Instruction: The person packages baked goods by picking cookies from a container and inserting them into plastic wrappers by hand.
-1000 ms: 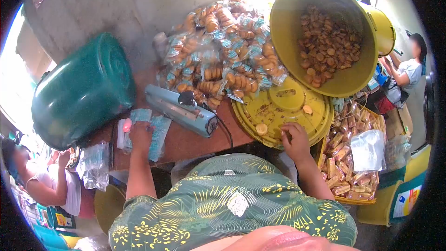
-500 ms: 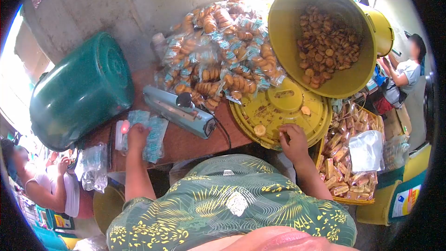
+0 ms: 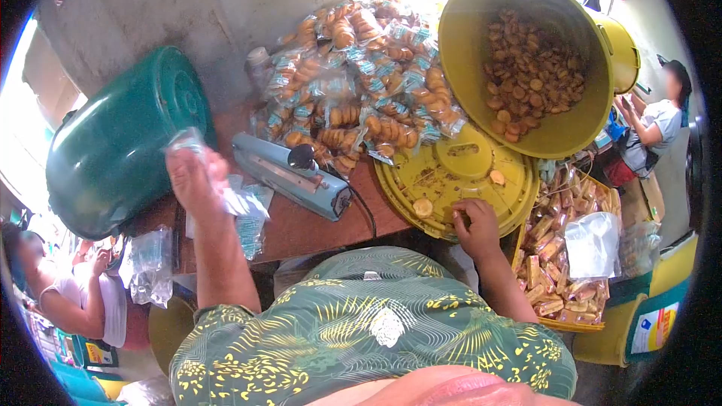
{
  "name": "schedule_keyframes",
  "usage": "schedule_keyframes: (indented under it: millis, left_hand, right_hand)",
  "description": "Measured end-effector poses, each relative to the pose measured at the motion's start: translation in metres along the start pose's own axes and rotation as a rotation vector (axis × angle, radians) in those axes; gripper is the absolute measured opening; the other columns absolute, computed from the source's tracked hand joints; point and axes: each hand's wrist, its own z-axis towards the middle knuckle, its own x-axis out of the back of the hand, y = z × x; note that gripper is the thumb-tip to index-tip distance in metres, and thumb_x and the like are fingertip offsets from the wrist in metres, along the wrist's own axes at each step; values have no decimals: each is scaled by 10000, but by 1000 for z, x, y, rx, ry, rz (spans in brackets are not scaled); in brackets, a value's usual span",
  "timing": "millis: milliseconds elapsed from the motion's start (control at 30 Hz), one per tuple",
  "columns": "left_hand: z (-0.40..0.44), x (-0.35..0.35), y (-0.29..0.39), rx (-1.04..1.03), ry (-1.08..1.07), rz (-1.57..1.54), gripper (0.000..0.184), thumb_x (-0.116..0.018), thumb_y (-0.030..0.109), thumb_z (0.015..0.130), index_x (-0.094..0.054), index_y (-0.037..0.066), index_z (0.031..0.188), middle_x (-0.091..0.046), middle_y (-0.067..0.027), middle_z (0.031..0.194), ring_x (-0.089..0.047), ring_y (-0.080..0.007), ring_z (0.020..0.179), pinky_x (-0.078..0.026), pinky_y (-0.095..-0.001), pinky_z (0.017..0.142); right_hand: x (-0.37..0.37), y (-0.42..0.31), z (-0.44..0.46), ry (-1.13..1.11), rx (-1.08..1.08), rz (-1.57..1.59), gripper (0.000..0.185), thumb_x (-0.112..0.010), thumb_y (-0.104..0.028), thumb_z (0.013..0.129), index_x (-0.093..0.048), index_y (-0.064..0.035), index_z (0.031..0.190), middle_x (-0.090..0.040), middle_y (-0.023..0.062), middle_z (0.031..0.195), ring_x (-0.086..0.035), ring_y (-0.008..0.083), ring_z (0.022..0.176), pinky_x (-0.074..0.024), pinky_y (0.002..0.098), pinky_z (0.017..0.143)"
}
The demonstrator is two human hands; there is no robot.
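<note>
My left hand [image 3: 197,180] is raised beside the green bucket [image 3: 120,146], slightly blurred, its fingers closed on a clear plastic bag [image 3: 186,140]. Below the wrist lie printed plastic bags [image 3: 250,237] on the brown table [image 3: 301,237]. My right hand [image 3: 477,227] rests at the front edge of the yellow lid [image 3: 459,173], fingers loosely curled and apart, with nothing visible in them. On that lid sit two round biscuits, one at the front left [image 3: 423,207] and one near the right side [image 3: 497,177].
A blue heat sealer [image 3: 289,177] lies mid-table before heaped biscuit packs [image 3: 361,90]. A tilted yellow bucket [image 3: 451,68] holds loose biscuits. At right is a yellow crate [image 3: 560,325] of wrapped snacks. One person [image 3: 83,297] sits at left, another [image 3: 654,128] at right.
My left hand has risen from the printed bags toward the green bucket, with a plastic bag now in it. My right hand stays at the lid's edge.
</note>
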Motion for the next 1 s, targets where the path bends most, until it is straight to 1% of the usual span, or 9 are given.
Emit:
schedule_keyframes:
  millis: [67,167,267,367,500,600,733,967,1000]
  left_hand:
    - [-29,-52,4,-115,-221,5,313,-556,379,984,-515,80,897,-489,-2,648,-398,-60,486,-275,-223,388]
    - [-75,-91,-45,-99,-785,-127,208,-579,71,873,-579,2,1069,-602,-79,910,-570,-126,781,-474,-263,656]
    - [-122,-143,-84,20,-1112,-61,168,-611,77,868,-592,-24,1001,-609,-75,835,-580,-106,752,-489,-266,680]
    - [-164,-165,-132,93,-1007,16,130,-646,90,902,-615,-10,979,-645,-79,893,-603,-114,778,-502,-272,717]
    - [-168,-161,-160,204,-981,97,125,-623,68,927,-638,-2,1030,-685,-89,931,-648,-127,851,-517,-274,769]
    - [-162,-155,-159,259,-956,21,126,-631,76,925,-643,-6,1020,-692,-87,901,-644,-121,832,-517,-270,754]
    - [-156,-150,-157,273,-1039,24,114,-618,88,931,-637,-11,982,-684,-77,876,-638,-120,793,-519,-266,738]
    - [-147,-148,-165,408,-959,-149,93,-604,10,898,-619,-18,985,-640,-71,915,-605,-111,842,-487,-261,771]
    - [-146,-149,-166,392,-940,-155,94,-603,23,906,-612,-17,991,-623,-50,871,-578,-84,790,-473,-244,717]
  right_hand:
    - [-3,5,-2,0,-3,-14,195,-637,-199,864,-679,-60,996,-661,168,1031,-585,373,1012,-446,464,908]
    - [-7,12,-4,-14,-15,-17,206,-646,-207,856,-673,-56,995,-663,167,1048,-592,369,1031,-452,470,904]
    - [-4,6,-1,34,50,-16,140,-654,-106,824,-661,-42,948,-661,152,960,-600,354,953,-475,428,838]
    - [-8,18,-7,-26,-41,-69,253,-649,-211,859,-665,-49,1053,-644,179,1098,-589,362,1072,-459,449,952]
    - [17,1,9,-68,-394,413,341,-657,-201,863,-599,-46,1160,-595,178,1167,-567,351,1113,-427,418,1006]
    - [22,32,36,103,-128,111,253,-659,-93,875,-599,-34,1114,-601,117,1124,-585,247,1033,-459,349,925]
    - [34,56,119,143,-38,-72,406,-727,-197,811,-589,-85,1176,-577,177,1183,-538,351,1160,-415,420,1032]
    - [4,159,290,-463,-721,-292,642,-606,-470,883,-479,-71,1369,-481,229,1389,-483,365,1275,-417,462,1029]
    - [0,162,301,-301,-591,-499,670,-604,-481,876,-457,-79,1391,-476,236,1396,-483,367,1278,-413,469,1033]
